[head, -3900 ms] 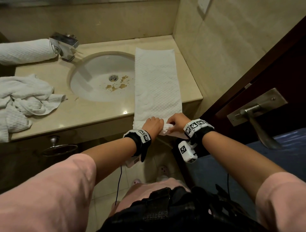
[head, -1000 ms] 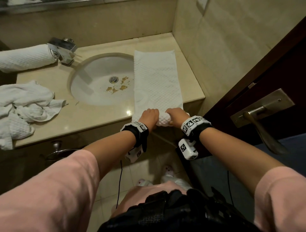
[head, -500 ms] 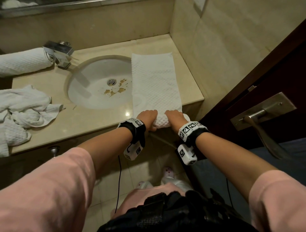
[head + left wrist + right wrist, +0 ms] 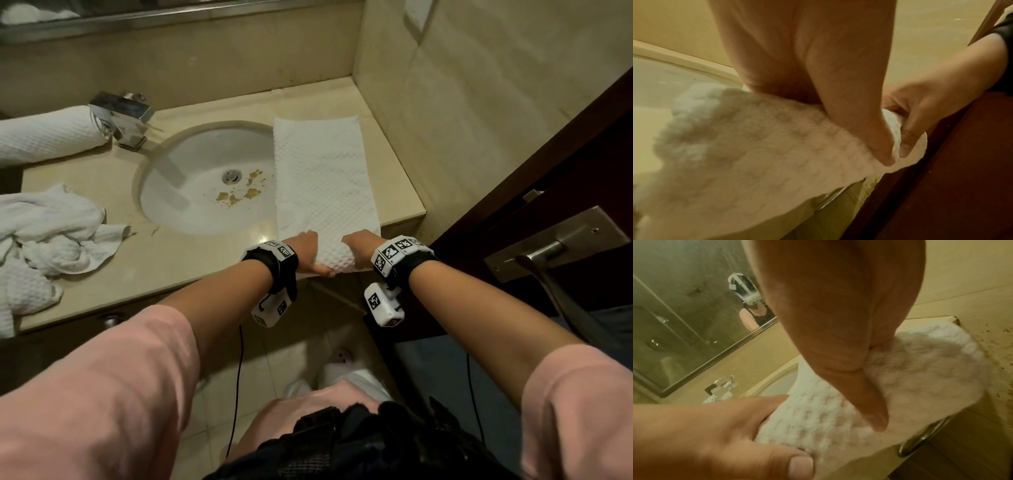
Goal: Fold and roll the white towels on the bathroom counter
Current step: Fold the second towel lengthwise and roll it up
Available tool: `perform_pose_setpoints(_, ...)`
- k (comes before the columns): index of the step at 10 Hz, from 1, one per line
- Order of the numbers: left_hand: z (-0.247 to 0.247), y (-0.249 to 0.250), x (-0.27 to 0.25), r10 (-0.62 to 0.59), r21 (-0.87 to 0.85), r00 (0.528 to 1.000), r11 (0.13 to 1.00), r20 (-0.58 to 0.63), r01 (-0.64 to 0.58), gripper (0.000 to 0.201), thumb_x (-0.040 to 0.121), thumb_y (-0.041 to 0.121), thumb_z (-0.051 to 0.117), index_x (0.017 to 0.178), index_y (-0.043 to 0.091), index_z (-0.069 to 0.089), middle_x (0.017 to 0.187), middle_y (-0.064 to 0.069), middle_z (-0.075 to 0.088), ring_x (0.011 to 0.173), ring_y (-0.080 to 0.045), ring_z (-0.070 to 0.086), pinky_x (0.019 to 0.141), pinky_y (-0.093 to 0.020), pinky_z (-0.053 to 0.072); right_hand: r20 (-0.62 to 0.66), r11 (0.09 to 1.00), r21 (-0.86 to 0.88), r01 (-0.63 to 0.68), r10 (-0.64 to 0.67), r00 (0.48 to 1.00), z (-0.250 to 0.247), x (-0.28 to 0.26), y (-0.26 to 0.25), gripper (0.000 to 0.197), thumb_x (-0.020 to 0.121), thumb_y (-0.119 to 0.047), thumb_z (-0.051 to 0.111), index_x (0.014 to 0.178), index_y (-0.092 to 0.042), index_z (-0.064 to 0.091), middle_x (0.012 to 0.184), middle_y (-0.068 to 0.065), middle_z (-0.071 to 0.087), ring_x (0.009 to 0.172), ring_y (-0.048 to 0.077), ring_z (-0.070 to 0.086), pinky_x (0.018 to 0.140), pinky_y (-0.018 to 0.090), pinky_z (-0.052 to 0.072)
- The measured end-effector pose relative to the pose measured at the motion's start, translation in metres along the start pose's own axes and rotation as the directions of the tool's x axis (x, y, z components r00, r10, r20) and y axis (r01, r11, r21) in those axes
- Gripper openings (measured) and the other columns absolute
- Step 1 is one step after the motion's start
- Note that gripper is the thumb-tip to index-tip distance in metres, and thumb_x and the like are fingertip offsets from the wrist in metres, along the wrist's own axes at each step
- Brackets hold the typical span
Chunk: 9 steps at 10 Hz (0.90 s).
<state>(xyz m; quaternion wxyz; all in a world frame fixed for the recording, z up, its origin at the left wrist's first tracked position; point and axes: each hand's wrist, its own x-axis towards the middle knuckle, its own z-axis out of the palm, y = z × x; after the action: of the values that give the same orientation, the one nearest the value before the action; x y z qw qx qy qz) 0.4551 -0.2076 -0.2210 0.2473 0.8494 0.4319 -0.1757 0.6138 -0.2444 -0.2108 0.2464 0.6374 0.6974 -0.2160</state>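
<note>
The roll at the near end of the folded towel (image 4: 325, 178) had grown thicker than a second before and had climbed from the overhang onto the edge of the surface (image 4: 191, 260), beside the sink (image 4: 205, 192). The left hand (image 4: 306, 251) and right hand (image 4: 359, 248) each gripped one end of it, fingers (image 4: 906, 144) curled round the cloth, thumbs tucked beneath. Most of the strip lay flat ahead, unrolled. One rolled towel (image 4: 48, 135) sat by the faucet (image 4: 123, 118); a crumpled pile (image 4: 44, 240) waited, so the task looked roughly half done.

Folded towel (image 4: 325, 178) on counter (image 4: 191, 260) right of sink (image 4: 191, 178); rolled towel (image 4: 48, 133) far left behind crumpled towels (image 4: 44, 233).
</note>
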Motion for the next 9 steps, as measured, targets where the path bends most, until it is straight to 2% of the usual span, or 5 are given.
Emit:
perform_pose_setpoints(2, -0.009, 0.011, 0.009, -0.060, 0.090, 0.994, 0.995, 0.088, 0.052, 0.104, 0.062, 0.077, 0.065, 0.131, 0.001, 0.046, 0.125, -0.012, 0.057, 0.106, -0.027, 0.059, 0.087, -0.033, 0.049, 0.225, 0.999, 0.043, -0.029, 0.018, 0.974, -0.010, 0.027, 0.013, 0.069, 0.067, -0.022, 0.084, 0.129, -0.026, 0.053, 0.125, 0.004, 0.058, 0.114, 0.029, 0.057, 0.091, 0.036, 0.047)
perform_pose_setpoints(3, -0.013, 0.017, 0.012, -0.092, 0.143, 0.985, 0.987, 0.149, 0.070, 0.106, 0.059, 0.080, 0.064, 0.129, 0.002, 0.050, 0.126, -0.011, 0.057, 0.105, -0.027, 0.058, 0.088, -0.032, 0.050, 0.253, 0.990, 0.116, -0.079, 0.048, 0.966, 0.091, 0.192, 0.086, 0.090, 0.015, -0.058, 0.084, 0.097, -0.060, 0.049, 0.106, -0.007, 0.068, 0.082, 0.029, 0.066, 0.066, 0.055, 0.052)
perform_pose_setpoints(6, -0.017, 0.018, 0.008, -0.131, 0.092, 0.978, 0.989, 0.162, 0.118, 0.112, 0.055, 0.075, 0.071, 0.137, 0.004, 0.040, 0.132, -0.010, 0.048, 0.110, -0.027, 0.055, 0.094, -0.038, 0.050, 0.138, 0.990, 0.140, -0.003, -0.016, 0.990, -0.023, 0.039, 0.037, 0.064, 0.058, -0.041, 0.071, 0.120, -0.038, 0.055, 0.115, -0.003, 0.067, 0.089, 0.022, 0.065, 0.076, 0.036, 0.056)
perform_pose_setpoints(7, -0.022, 0.016, 0.007, -0.118, 0.064, 0.977, 0.992, 0.179, 0.109, 0.109, 0.055, 0.075, 0.071, 0.132, 0.003, 0.045, 0.126, -0.009, 0.056, 0.102, -0.025, 0.060, 0.087, -0.034, 0.052, 0.235, 0.985, 0.172, -0.024, -0.017, 0.972, -0.045, 0.008, 0.033, 0.008, 0.074, -0.028, 0.069, 0.080, -0.030, 0.064, 0.085, -0.003, 0.065, 0.079, 0.024, 0.063, 0.058, 0.022, 0.049)
perform_pose_setpoints(9, -0.019, 0.021, 0.001, -0.081, 0.055, 0.994, 0.995, 0.071, 0.077, 0.099, 0.057, 0.055, 0.083, 0.131, 0.010, 0.035, 0.119, -0.008, 0.058, 0.097, -0.027, 0.061, 0.083, -0.040, 0.054, 0.279, 0.977, 0.208, -0.041, -0.020, 0.960, -0.055, 0.019, 0.044, 0.006, 0.062, -0.035, 0.070, 0.067, -0.035, 0.068, 0.076, -0.002, 0.071, 0.072, 0.025, 0.070, 0.059, 0.032, 0.056)
